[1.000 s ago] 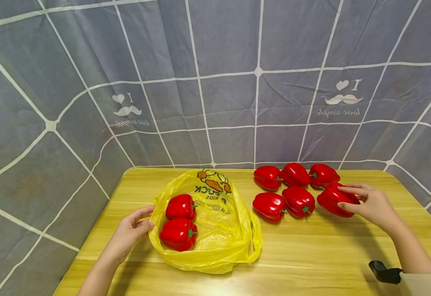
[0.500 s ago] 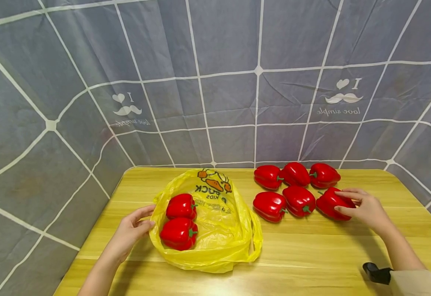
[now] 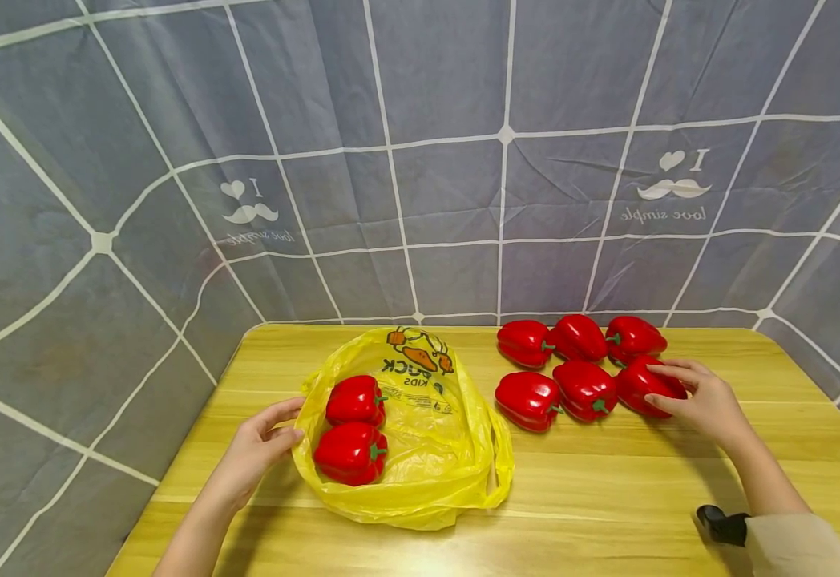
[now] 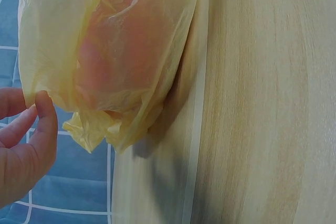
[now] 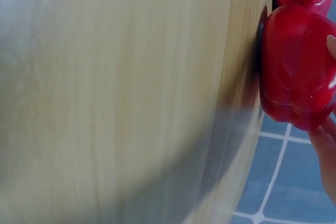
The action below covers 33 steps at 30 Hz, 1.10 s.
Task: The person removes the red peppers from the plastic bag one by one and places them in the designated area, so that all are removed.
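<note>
My left hand (image 3: pixel 254 449) pinches the left rim of a yellow plastic bag (image 3: pixel 430 453), which lies with its mouth open and has duck print inside. In the left wrist view, thumb and fingertip of the left hand (image 4: pixel 31 142) meet at the bag's edge (image 4: pixel 50 40). Two red bell peppers with green stems, a rear one (image 3: pixel 355 401) and a front one (image 3: pixel 351 453), lie inside at the left. On the right, my right hand (image 3: pixel 704 405) grips another red bell pepper (image 3: pixel 636 389) from its right side. The right wrist view shows this pepper (image 5: pixel 296 66) close over the wood.
Several more red bell peppers stand beside the held one, among them a front-left one (image 3: pixel 527 401) and a back-left one (image 3: pixel 524 343). A grey grid-patterned cloth (image 3: pixel 449 192) hangs behind and beside the wooden table (image 3: pixel 579 505). A black strap piece (image 3: pixel 719 525) sits by the right sleeve.
My right hand has shifted a little left with the bell pepper, closer to the neighbouring peppers. The left hand and the bag have stayed in place.
</note>
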Available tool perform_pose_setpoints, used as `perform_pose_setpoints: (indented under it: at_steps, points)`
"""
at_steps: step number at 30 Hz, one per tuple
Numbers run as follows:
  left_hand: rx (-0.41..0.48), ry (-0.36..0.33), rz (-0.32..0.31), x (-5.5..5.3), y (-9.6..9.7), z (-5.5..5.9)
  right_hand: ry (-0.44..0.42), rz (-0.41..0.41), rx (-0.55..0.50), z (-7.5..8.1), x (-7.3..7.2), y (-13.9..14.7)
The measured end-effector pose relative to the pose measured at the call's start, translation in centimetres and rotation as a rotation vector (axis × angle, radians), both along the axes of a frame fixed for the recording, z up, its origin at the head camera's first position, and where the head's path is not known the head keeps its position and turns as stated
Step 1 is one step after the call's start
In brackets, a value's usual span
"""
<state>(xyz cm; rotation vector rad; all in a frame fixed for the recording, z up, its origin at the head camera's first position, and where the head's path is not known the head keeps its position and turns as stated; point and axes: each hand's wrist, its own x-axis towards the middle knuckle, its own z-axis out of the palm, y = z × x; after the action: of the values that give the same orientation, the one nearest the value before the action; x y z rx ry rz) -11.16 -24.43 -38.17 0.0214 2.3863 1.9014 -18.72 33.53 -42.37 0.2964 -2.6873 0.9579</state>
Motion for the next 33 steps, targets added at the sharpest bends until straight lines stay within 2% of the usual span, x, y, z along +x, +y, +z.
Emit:
perform_pose_setpoints:
  at_steps: [13,20,28,33]
  points:
    - [0.017,0.003,0.002,-0.1,0.1,0.1,0.048,-0.030,-0.010,-0.4,-0.6,-0.5]
    - [0.010,0.000,0.005,0.0,0.1,0.1,0.044,-0.015,-0.014,-0.3,-0.6,-0.5]
    - [0.012,-0.003,-0.001,0.0,0.2,0.4,-0.019,0.016,-0.039,0.9,-0.5,-0.4]
    - [0.004,-0.004,0.001,0.0,0.2,0.4,-0.022,0.037,-0.051,2.0,-0.6,-0.7]
